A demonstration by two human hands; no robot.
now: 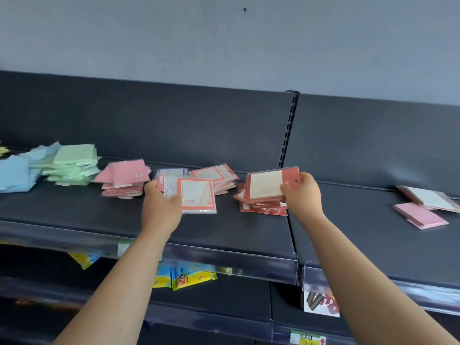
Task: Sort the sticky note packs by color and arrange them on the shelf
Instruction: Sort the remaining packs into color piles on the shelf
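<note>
While the left hand grips orange-bordered packs, the right hand pinches red-edged packs.

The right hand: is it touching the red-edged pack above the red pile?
Touching. The head view shows the right hand pinching the red-edged pack: the thumb lies on its front face, the fingers wrap its right edge.

Orange-bordered pack: you're gripping it, level, mid-shelf.
Red pack: you've got it tilted over the red pile.
Pink stack: further left.
</note>
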